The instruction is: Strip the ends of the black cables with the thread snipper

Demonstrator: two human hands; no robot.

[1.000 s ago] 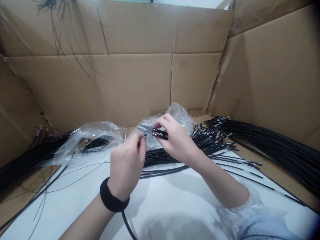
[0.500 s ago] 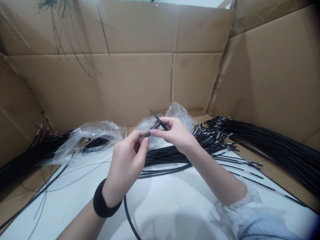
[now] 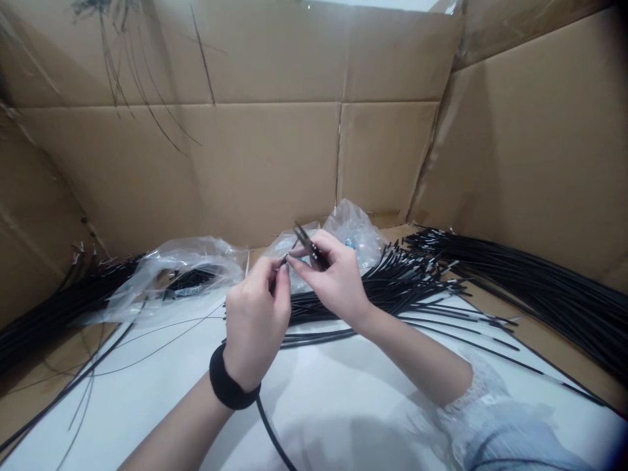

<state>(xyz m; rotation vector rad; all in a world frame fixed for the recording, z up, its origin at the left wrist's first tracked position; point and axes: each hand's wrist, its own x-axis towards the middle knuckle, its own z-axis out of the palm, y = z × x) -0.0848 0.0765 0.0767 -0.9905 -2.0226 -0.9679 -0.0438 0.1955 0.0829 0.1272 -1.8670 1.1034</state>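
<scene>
My left hand [image 3: 256, 320] is closed in a pinch round the end of a black cable [image 3: 273, 433], whose length comes out below the wrist and runs toward me. Against that end press the thumb and fingertips of my right hand [image 3: 339, 282]. Dark pointed tweezers [image 3: 318, 255] lie tucked in the same right hand, tips up and to the left. The two hands nearly touch above a bundle of black cables [image 3: 324, 304]. My fingers hide most of the cable's tip, and the right hand's motion blurs the tweezers.
Clear plastic bags [image 3: 169, 261] lie at the back. More black cables [image 3: 534, 281] rest on the right, with another bundle [image 3: 63, 304] on the left. Cardboard walls [image 3: 255, 150] surround the white work surface [image 3: 353, 386]. Thin strands [image 3: 161, 350] trail across the left side.
My left hand has shifted slightly right. My right hand has moved in close to it, the tweezers have turned, and the blue-green wire seen between the hands no longer shows there.
</scene>
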